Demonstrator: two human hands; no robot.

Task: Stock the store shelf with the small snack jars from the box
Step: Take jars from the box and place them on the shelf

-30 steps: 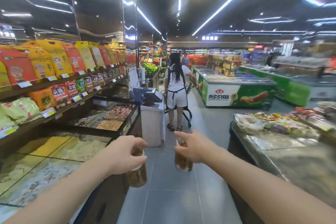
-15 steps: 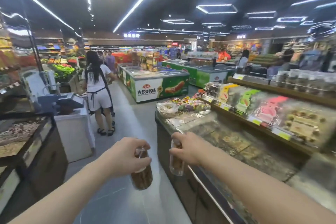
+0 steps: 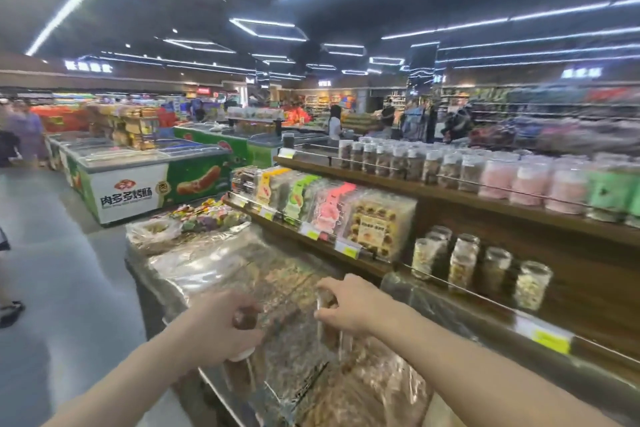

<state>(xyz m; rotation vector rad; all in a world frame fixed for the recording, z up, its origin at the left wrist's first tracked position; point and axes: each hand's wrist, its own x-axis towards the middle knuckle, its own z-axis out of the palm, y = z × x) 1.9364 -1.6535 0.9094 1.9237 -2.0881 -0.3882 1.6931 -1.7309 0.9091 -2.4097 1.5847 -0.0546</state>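
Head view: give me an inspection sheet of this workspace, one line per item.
Surface: bulk snack counter under clear plastic film, directly below both hands.
Job's things: one small snack jar in each hand, left jar and right jar, both with brown contents; four jars already stand on the lower shelf.
Clutter: boxed snacks on the middle shelf; a row of jars on the top shelf.
Hands: left hand grips its jar; right hand grips its jar.
Cables: nothing seen.
Surroundings: chest freezers across the aisle; shoppers in the blurred distance.
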